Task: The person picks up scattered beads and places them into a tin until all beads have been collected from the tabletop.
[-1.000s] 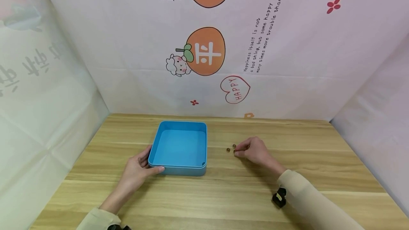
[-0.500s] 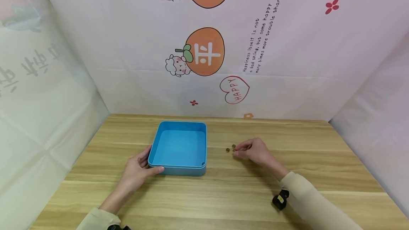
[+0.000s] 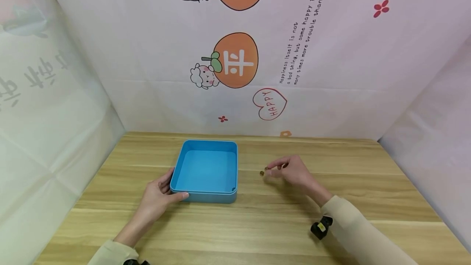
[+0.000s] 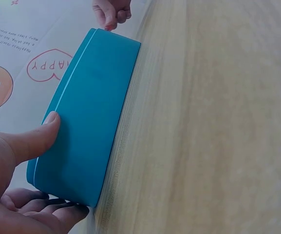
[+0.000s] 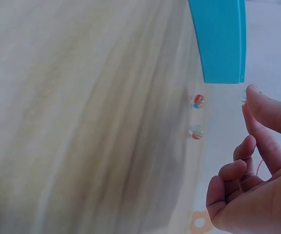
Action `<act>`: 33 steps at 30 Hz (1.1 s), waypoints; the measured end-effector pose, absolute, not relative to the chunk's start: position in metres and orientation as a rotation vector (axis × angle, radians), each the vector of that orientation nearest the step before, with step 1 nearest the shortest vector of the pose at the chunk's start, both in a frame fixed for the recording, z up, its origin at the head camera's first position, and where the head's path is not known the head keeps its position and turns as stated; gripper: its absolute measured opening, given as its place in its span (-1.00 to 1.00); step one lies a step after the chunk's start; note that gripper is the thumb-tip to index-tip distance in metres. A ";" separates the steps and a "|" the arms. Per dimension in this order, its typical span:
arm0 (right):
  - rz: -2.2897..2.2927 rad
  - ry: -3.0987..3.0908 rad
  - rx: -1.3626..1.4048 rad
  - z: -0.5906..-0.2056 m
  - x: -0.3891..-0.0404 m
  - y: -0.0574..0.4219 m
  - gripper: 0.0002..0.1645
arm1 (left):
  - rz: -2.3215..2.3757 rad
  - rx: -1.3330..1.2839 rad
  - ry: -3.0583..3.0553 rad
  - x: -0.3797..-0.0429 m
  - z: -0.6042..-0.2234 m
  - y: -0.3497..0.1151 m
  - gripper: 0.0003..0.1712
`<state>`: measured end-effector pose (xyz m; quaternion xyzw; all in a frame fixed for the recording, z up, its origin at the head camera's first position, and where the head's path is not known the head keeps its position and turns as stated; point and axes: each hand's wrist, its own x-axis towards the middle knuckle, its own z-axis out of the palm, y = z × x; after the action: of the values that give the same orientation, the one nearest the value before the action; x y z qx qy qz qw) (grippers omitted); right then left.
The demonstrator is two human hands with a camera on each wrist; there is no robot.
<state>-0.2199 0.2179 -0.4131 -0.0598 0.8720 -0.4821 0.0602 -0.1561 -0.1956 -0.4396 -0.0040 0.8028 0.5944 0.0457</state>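
Observation:
A square blue box (image 3: 204, 171) without a lid stands on the table, left of centre. My left hand (image 3: 152, 199) grips its near left corner, thumb on the front wall and fingers round the side. One small dark marble (image 3: 233, 189) lies in the box's near right corner. To the right, my right hand (image 3: 294, 173) pinches a clear glass marble (image 5: 243, 98) between thumb and index finger, off the table. Beneath it, two marbles with coloured swirls rest on the wood: one marble (image 5: 197, 101) and another marble (image 5: 196, 132) beside it.
The wood-grain table (image 3: 228, 232) ends at a printed cloth (image 3: 165, 105) hanging along the back. More white cloth (image 3: 55, 134) hangs at the left and right sides. A black wrist device (image 3: 321, 227) sits at the right sleeve.
My right hand pinched one of the three marbles on the table, then rose slightly and moved a little left with it. The left hand and box have stayed put.

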 end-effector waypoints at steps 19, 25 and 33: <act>-1.404 2.677 -0.281 -0.385 -0.230 0.192 -0.89 | 1.812 -0.004 2.455 -0.155 -0.440 -0.197 0.21; -1.412 2.653 -0.317 -0.375 -0.234 0.181 -0.85 | 1.813 -0.004 2.456 -0.156 -0.441 -0.197 0.21; -1.418 2.618 -0.322 -0.365 -0.243 0.164 -0.84 | 1.808 0.000 2.463 -0.156 -0.440 -0.197 0.21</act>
<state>-0.2427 0.1640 -0.3655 -0.1073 0.8719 -0.4722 0.0734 -0.1563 -0.1966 -0.4405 0.0000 0.8054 0.5912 0.0429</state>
